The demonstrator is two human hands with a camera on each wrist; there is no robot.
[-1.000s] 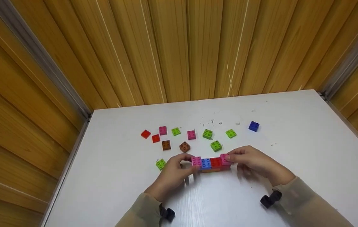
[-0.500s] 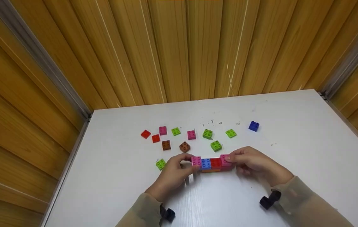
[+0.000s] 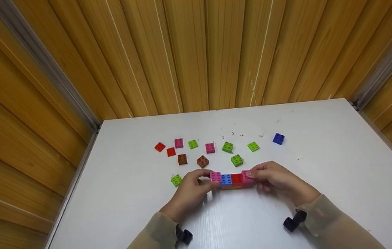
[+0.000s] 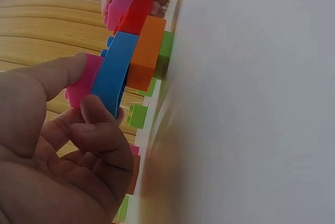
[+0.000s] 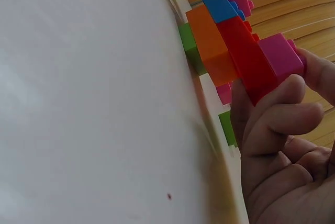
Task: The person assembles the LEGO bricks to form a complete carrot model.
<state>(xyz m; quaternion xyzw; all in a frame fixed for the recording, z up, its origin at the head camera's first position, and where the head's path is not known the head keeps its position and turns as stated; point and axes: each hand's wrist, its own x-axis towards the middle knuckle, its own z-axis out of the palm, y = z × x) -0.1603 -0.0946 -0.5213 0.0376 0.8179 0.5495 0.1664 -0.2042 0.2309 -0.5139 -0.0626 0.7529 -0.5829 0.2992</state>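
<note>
Both hands hold a small structure of toy building bricks low over the white table. At its bottom is a green brick (image 4: 166,51), with an orange brick (image 4: 147,51) on it. Above the orange, a blue brick (image 4: 115,72) and a red brick (image 5: 246,56) lie end to end, jutting out past it. A pink brick tops each outer end. My left hand (image 3: 190,190) pinches the left pink brick (image 3: 215,177) and the blue brick's end. My right hand (image 3: 282,180) pinches the right pink brick (image 5: 281,56), fingers also under the red end.
Loose bricks lie behind the structure: several green ones (image 3: 236,160), two pink (image 3: 210,148), two brown (image 3: 202,161) and two flat red (image 3: 171,151). A dark blue brick (image 3: 279,138) sits far right. One green brick (image 3: 176,180) is left of the left hand. Wood-patterned walls enclose the table (image 3: 130,207).
My right hand and the pink brick in it have dipped very slightly toward the table's front. The left hand stays in place, and the loose bricks have not moved.
</note>
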